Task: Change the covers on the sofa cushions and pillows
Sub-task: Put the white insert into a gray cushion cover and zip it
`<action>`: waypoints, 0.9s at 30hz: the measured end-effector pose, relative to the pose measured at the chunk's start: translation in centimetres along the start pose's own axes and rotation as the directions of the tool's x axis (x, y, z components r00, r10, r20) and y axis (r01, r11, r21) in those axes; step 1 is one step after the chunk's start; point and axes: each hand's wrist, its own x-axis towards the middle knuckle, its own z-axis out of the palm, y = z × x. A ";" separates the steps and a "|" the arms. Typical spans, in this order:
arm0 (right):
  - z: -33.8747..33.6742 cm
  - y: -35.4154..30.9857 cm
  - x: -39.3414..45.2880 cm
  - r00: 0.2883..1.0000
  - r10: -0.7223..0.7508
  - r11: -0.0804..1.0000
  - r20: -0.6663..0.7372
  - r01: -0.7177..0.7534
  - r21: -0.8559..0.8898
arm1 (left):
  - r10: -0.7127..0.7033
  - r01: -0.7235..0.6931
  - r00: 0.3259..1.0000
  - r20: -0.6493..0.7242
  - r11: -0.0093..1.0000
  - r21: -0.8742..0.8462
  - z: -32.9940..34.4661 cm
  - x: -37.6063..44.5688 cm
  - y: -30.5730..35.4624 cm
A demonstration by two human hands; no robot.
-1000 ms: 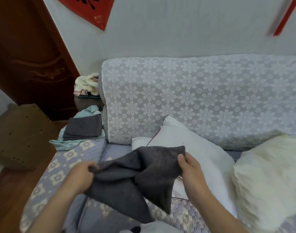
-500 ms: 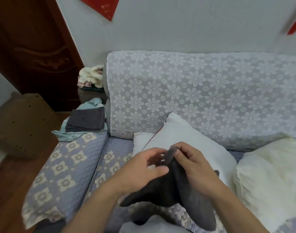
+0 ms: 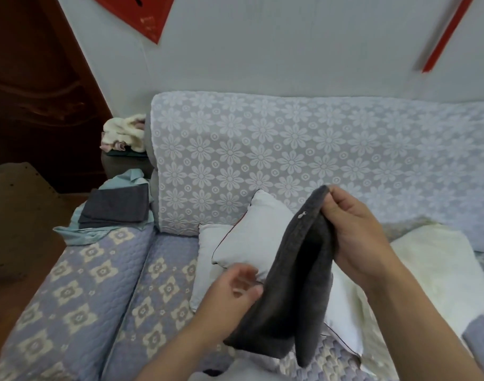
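The person's right hand (image 3: 356,237) is pinching the top corner of a dark grey cushion cover (image 3: 296,287) between thumb and curled fingers, holding it up in front of the sofa (image 3: 103,292) so that the cloth is hanging down over the seat. A small metal zip pull (image 3: 301,215) is showing on the cover's edge just below that grip, and the two layers of cloth are parting slightly there; whether anything is lying inside the cover cannot be told. The left hand (image 3: 232,295) is curling loosely against the cover's lower left edge, fingers bent and touching the cloth, though a firm grip is not plainly showing. Behind the cover, a bare white pillow (image 3: 252,237) is leaning against the sofa's flower-patterned backrest (image 3: 290,160), with a second white pillow lying under it. At the sofa's right end a fluffy cream cushion (image 3: 439,273) is resting on the seat. On the sofa's left armrest a folded dark grey cover (image 3: 117,206) is sitting on top of pale blue cloth (image 3: 81,232). Beyond that armrest, cream fleecy fabric (image 3: 125,132) is piled on a small dark stand
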 end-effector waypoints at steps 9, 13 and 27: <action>2.3 2.8 -0.8 0.992 0.084 0.991 0.099 -0.073 -0.111 | 0.192 -0.235 0.957 -0.217 0.952 -0.195 -0.5 0.2 9.1; 2.5 3.1 -1.3 0.971 0.111 0.992 0.212 -0.095 -0.084 | 0.168 -0.202 0.946 -0.276 0.974 -0.100 -1.0 0.0 8.2; 2.8 4.3 -1.5 0.978 0.061 0.992 0.199 -0.037 -0.122 | 0.169 -0.187 0.969 -0.181 0.979 -0.084 -1.6 -0.1 7.2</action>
